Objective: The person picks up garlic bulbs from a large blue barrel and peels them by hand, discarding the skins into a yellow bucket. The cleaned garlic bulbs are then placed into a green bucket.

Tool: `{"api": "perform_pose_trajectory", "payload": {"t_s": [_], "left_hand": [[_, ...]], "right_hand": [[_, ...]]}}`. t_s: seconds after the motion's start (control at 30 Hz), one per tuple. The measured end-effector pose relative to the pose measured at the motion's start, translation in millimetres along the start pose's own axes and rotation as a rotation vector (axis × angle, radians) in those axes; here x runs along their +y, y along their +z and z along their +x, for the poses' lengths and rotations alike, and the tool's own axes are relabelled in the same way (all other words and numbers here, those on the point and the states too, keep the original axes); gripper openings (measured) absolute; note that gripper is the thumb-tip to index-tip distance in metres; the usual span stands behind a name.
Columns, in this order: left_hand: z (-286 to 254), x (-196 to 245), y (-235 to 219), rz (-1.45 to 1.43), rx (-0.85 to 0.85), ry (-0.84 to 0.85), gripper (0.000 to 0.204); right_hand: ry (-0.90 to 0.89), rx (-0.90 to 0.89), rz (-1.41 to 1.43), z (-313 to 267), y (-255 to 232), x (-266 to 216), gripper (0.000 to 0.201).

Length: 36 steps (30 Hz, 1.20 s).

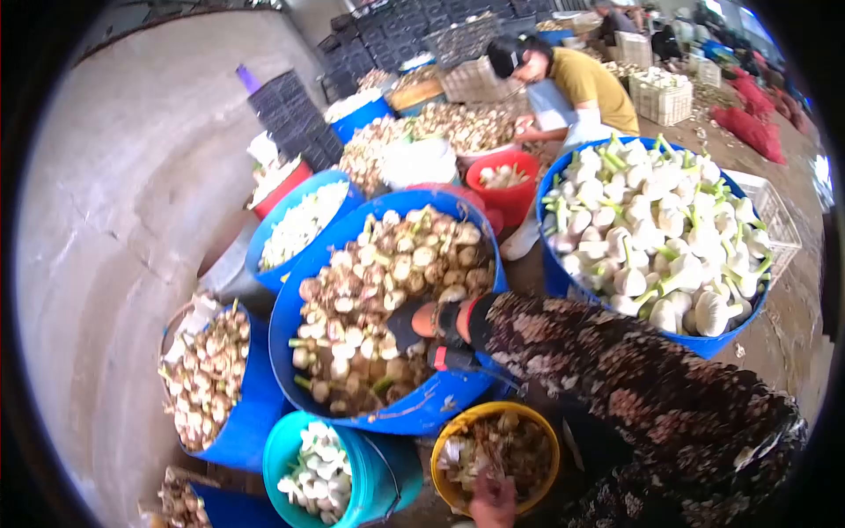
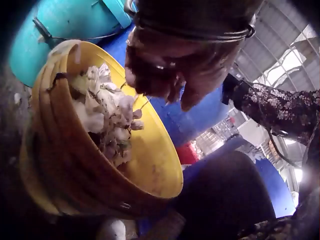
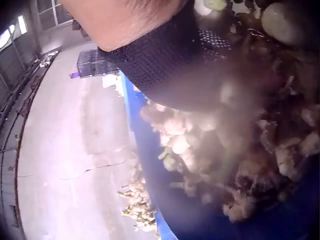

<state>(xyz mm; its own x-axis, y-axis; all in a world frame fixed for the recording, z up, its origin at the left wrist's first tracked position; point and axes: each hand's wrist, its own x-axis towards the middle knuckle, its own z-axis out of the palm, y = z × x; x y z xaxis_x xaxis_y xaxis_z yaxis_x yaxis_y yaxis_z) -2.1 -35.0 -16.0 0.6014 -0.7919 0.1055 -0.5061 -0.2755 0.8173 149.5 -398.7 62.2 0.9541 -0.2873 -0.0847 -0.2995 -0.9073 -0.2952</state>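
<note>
"Dark crates [image 1: 378, 44] are stacked at the back of the room, far beyond my right hand [image 1: 402, 327], and a pale wall [image 1: 132, 220] stands off to its left. Someone [image 1: 598, 88] in a yellow-brown shirt bends forward, well ahead of that hand."

"What is it doing?"

"It's in the big blue tub [image 1: 449, 400], down among the garlic [image 1: 387, 273]. Its fingers are hidden, so I can't tell whether they're spread or pinching a bulb."

"And the other?"

"My left hand [image 1: 493, 506] hangs over the yellow bucket [image 2: 157, 160], its fingers loosely bent, pinching nothing that shows. Dry skins [image 2: 112, 115] lie in the bucket below it."

"What's close by?"

"Just left of my left hand, a turquoise bucket [image 1: 383, 466] holds white cloves [image 1: 321, 471]. To the right of my right hand, past my flowered sleeve [image 1: 616, 370], another blue tub [image 1: 709, 345] is heaped with white bulbs [image 1: 656, 220], some with green stems."
</note>
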Motion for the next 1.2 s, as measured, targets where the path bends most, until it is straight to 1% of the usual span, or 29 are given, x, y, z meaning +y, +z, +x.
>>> {"api": "perform_pose_trajectory", "payload": {"t_s": [0.03,0.1,0.17,0.23,0.27,0.3,0.33,0.37,0.4,0.43,0.47,0.5,0.53,0.6,0.63,0.7,0.77,0.8,0.83,0.87,0.9,0.93,0.97,1.0,1.03,1.07,1.13,1.17,1.2], "left_hand": [[-5.4,-7.5,3.3,0.302,-0.077,-0.008,0.042],[1.7,-34.0,6.1,0.356,-0.054,0.042,0.042],[7.4,-41.3,4.4,0.423,-0.041,0.074,0.043],[13.8,-37.8,0.7,0.436,-0.018,0.191,0.044],[15.9,-32.7,-0.7,0.437,-0.024,0.204,0.044],[15.8,-24.9,-2.2,0.435,0.044,0.319,0.046],[16.1,-16.0,-3.6,0.429,0.111,0.435,0.047],[16.3,-5.4,-4.4,0.421,0.103,0.447,0.047],[14.1,6.5,-7.1,-0.041,0.176,0.175,0.05],[12.1,15.0,-9.3,-0.493,0.244,-0.112,0.053],[10.9,20.4,-11.6,-0.483,0.243,-0.113,0.053],[11.8,25.0,-15.0,-0.536,0.282,-0.062,0.054],[12.3,28.4,-16.8,-0.591,0.318,-0.008,0.056],[9.1,20.7,-16.4,-0.52,0.291,0.024,0.056],[6.9,17.3,-15.3,-0.458,0.27,0.049,0.055],[1.6,20.3,-13.1,-0.397,0.288,0.012,0.051],[-1.6,32.7,-12.1,-0.493,0.231,-0.091,0.046],[-0.7,38.6,-13.1,-0.493,0.233,-0.093,0.046],[0.6,44.4,-15.3,-0.541,0.218,-0.161,0.047],[0.1,50.5,-16.2,-0.586,0.211,-0.235,0.048],[4.0,53.7,-5.6,-0.691,0.339,-0.044,0.039],[6.7,36.2,-8.5,-0.635,0.39,-0.117,0.042],[7.4,34.8,-8.7,-0.623,0.443,-0.138,0.042],[8.0,35.5,-13.9,-0.515,0.416,-0.095,0.044],[9.0,36.4,-12.8,-0.502,0.454,-0.08,0.047],[10.5,44.9,-13.8,-0.526,0.454,-0.086,0.049],[5.6,41.1,-16.8,-0.382,0.421,-0.083,0.048],[3.1,39.8,-17.8,-0.509,0.376,-0.088,0.05],[0.5,40.4,-18.8,-0.515,0.375,-0.068,0.051]], "right_hand": [[-0.02,-0.005,0.005,18.6,18.4,4.3,0.033],[-0.128,-0.108,-0.082,17.4,5.8,2.6,0.032],[-0.09,0.015,0.002,-8.4,-19.3,-10.1,0.034],[-0.178,0.256,0.076,-27.6,-33.8,-20.3,0.031],[-0.242,0.369,0.244,-40.5,-39.9,-25.9,0.032],[-0.286,0.365,0.396,-55.4,-48.0,-36.4,0.033],[-0.362,0.485,0.401,-73.7,-53.7,-51.4,0.032],[-0.407,0.44,0.443,-102.6,-56.8,-62.1,0.03],[-0.492,0.407,0.501,-106.1,-37.3,-68.5,0.027],[-0.477,0.394,0.518,-144.7,-41.5,-85.0,0.024],[-0.5,0.204,0.692,-154.2,-20.2,-89.8,0.022],[-0.497,0.265,0.627,-166.4,5.1,-96.5,0.022],[-0.469,0.19,0.634,-182.2,18.3,-103.9,0.028],[-0.44,0.164,0.61,-210.1,41.7,-109.3,0.029],[-0.423,0.143,0.679,-217.2,55.5,-111.3,0.03],[-0.376,0.138,0.807,-221.6,76.2,-114.3,0.033],[-0.373,0.101,0.797,-219.2,89.4,-110.8,0.029],[-0.376,0.061,0.783,-216.9,93.0,-107.2,0.025],[-0.383,0.054,0.782,-212.2,98.8,-99.2,0.025],[-0.515,0.159,0.786,-207.7,105.5,-91.4,0.022],[-0.655,0.252,0.802,-207.3,117.3,-92.0,0.021],[-0.676,0.329,0.895,-219.6,117.8,-87.2,0.022],[-0.692,0.385,1.009,-229.0,112.0,-81.5,0.024],[-0.684,0.371,1.207,-231.7,109.2,-91.2,0.02],[-0.573,-0.019,1.433,-239.1,106.9,-88.5,0.025],[-0.477,-0.104,1.112,-241.9,87.1,-92.7,0.024],[-0.458,-0.123,1.574,-243.8,115.9,-98.1,0.023],[-0.459,-0.102,1.483,-242.8,118.7,-102.6,0.026],[-0.491,-0.055,1.332,-244.3,115.8,-101.6,0.029]]}}
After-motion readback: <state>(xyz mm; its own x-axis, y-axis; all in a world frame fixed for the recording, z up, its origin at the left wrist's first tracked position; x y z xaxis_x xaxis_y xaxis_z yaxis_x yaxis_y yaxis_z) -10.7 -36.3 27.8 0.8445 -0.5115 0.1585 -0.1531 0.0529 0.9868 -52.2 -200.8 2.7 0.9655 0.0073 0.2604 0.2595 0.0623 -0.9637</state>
